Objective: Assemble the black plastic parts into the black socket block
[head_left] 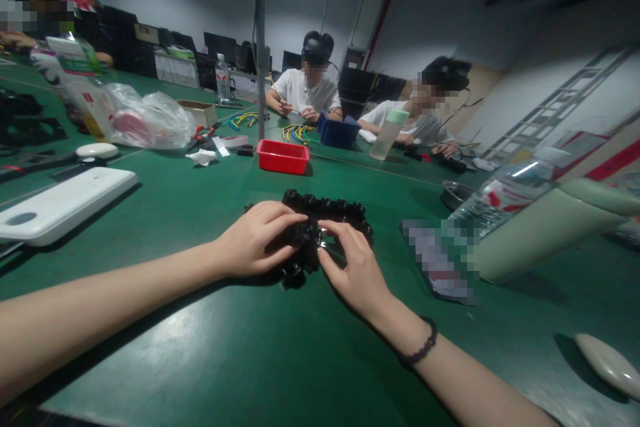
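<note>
Several small black knobbed parts point(327, 205) sit grouped on the green table point(215, 353), just beyond my hands. My left hand point(260, 237) is closed round a black part point(304, 235) at the near side of the group. My right hand point(356, 263) comes in from the right, its thumb and forefinger closed on a small shiny piece point(324, 238) against that black part. What the shiny piece is cannot be made out. Another dark part point(294, 276) lies just below my left fingers. My palms and fingers hide some of the group.
Beyond the parts stand a red bin point(283, 157) and a blue bin point(339, 130). A white flat device point(75, 200) lies left. To the right are a phone point(437, 260), a green bottle point(540, 230) and a water bottle point(505, 190). Two people point(313, 90) work across the table.
</note>
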A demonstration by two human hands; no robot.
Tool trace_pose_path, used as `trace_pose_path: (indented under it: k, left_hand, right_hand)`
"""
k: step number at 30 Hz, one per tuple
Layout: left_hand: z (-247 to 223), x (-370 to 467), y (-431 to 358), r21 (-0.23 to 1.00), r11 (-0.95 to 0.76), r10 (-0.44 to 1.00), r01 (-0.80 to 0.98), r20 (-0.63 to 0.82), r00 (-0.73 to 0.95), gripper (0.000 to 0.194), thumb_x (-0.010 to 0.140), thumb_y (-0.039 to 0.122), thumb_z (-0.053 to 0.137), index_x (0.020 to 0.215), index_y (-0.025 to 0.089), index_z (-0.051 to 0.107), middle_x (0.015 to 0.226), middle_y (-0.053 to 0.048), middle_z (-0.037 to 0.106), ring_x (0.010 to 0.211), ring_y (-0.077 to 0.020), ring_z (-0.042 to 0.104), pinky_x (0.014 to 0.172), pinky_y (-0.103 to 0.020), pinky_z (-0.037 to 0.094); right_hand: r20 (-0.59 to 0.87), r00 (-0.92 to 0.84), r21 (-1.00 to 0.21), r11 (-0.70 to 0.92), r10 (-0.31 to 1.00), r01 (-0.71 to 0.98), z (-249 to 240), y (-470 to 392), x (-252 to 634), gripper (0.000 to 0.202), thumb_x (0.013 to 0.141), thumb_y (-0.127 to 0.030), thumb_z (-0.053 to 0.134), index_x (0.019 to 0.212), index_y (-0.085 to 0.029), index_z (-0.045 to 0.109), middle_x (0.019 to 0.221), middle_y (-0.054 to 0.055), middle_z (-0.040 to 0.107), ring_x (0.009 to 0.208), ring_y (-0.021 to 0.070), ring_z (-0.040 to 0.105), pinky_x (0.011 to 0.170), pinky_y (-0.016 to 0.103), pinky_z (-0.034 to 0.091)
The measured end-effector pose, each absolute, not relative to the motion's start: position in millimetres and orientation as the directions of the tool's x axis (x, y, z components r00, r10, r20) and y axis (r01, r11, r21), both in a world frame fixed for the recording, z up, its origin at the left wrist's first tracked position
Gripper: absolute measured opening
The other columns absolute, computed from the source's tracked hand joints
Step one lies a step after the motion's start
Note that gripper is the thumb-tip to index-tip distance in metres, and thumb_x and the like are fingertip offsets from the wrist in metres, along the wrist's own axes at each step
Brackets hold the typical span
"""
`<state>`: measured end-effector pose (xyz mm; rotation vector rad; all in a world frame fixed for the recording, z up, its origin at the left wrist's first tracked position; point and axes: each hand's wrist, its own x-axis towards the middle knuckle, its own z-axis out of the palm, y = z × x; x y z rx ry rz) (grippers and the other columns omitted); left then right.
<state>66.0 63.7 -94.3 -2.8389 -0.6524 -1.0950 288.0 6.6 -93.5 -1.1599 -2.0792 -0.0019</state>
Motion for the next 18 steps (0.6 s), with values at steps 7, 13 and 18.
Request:
trace_pose_path:
  k: [7,13,18]
  left_hand:
    - [-94.9,65.1,64.5,0.114,-0.916,0.367,0.385,0.628,0.686,0.043,0.094,0.031,0.047,0.132,0.012,0.05,0.11,-0.016,0.062,0.103,-0.0267,0.059,0.089,-0.043,0.051]
    - [-94.1,64.7,64.1,0.121,-0.908,0.394,0.401,0.571,0.72,0.046,0.097,0.033,0.044,0.138,0.013,0.045,0.111,-0.015,0.064,0.103,-0.0256,0.06,0.092,-0.044,0.051]
    - [-97.1,64.7,66.2,0.136,-0.905,0.407,0.403,0.55,0.729,0.048,0.097,0.032,0.044,0.141,0.014,0.041,0.122,-0.016,0.063,0.114,-0.0266,0.059,0.1,-0.048,0.047]
  right_hand:
    - [0.565,-0.375,-0.289,0.602,0.735,0.745,-92.9,6.4,287.5,0.04,0.088,-0.015,0.055,0.127,-0.021,0.053,0.111,0.009,0.068,0.1,0.0241,0.064,0.091,0.044,0.051]
    - [0.494,-0.396,-0.288,0.576,0.774,0.765,-93.6,7.3,287.2,0.033,0.088,-0.019,0.055,0.121,-0.019,0.059,0.106,0.01,0.07,0.1,0.0254,0.064,0.089,0.045,0.052]
    - [0.477,-0.395,-0.294,0.566,0.785,0.77,-94.5,7.7,286.9,0.032,0.089,-0.02,0.054,0.121,-0.018,0.059,0.108,0.011,0.071,0.099,0.0255,0.066,0.089,0.046,0.052]
